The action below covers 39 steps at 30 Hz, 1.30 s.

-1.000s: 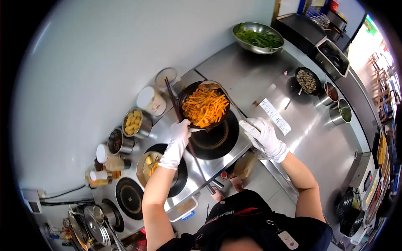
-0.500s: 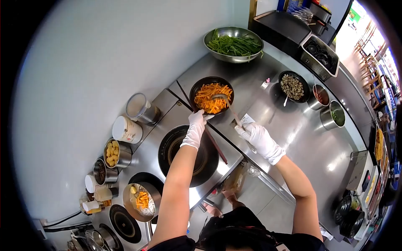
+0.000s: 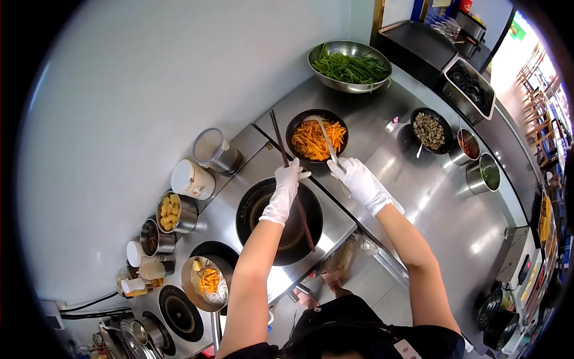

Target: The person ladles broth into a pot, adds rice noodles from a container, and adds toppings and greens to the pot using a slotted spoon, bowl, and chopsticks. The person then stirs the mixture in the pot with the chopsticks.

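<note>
The black round bowl of orange carrot strips now sits on the stainless steel surface, with the left hand off it; half a second ago that hand was at its near rim, and a second ago the bowl was above the round black cooktop. The left hand, in a white glove, is closed around long dark brown chopsticks, with a fingertip sticking out toward the right hand. The right hand, also white-gloved, grips the handle of a metal ladle. The ladle's head has moved from the right part of the carrot strips to the bowl's far side. The wide steel basin of green stalks stands behind the bowl, as before.
</note>
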Available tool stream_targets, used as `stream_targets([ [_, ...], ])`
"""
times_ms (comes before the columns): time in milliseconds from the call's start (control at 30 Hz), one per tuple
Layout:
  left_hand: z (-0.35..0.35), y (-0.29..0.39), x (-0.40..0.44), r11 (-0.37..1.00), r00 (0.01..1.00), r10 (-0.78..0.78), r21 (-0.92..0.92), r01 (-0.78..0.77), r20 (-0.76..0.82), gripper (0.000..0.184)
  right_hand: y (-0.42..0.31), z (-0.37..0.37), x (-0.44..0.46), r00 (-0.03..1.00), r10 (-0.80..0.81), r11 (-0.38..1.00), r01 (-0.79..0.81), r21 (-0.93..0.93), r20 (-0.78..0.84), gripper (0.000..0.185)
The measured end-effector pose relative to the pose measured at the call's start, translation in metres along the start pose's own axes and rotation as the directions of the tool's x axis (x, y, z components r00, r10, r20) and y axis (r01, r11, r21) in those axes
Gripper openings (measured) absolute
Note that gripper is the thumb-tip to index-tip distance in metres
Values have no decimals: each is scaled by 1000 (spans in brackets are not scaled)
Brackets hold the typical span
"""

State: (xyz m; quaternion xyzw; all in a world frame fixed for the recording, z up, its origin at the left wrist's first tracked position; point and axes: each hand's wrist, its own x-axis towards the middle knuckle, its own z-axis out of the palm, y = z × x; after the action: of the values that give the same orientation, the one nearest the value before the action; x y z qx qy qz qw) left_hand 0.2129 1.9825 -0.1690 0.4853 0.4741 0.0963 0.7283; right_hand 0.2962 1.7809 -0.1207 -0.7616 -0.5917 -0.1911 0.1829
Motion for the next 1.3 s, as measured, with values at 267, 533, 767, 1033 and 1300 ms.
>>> stream_targets([
  [267,-69,38,-102,989,983,107,-117,-90,148,42,-17,67,-18,964,42,976,16,-215,263,56],
  [533,-116,39,-169,749,873,173,-637,184,456,57,-26,21,-32,970,239,964,-232,-130,43,68],
  [767,-99,3,-252,732,915,270,-682,8,300,68,-178,-61,-87,952,283,565,-264,782,117,83],
  [1033,-145,-79,-313,782,868,361,-617,-84,340,75,-295,-117,-47,933,307,26,-205,979,187,18],
  [1300,-326,-128,-444,393,508,824,899,-193,-251,35,-313,-113,0,984,-13,212,-172,962,179,19],
])
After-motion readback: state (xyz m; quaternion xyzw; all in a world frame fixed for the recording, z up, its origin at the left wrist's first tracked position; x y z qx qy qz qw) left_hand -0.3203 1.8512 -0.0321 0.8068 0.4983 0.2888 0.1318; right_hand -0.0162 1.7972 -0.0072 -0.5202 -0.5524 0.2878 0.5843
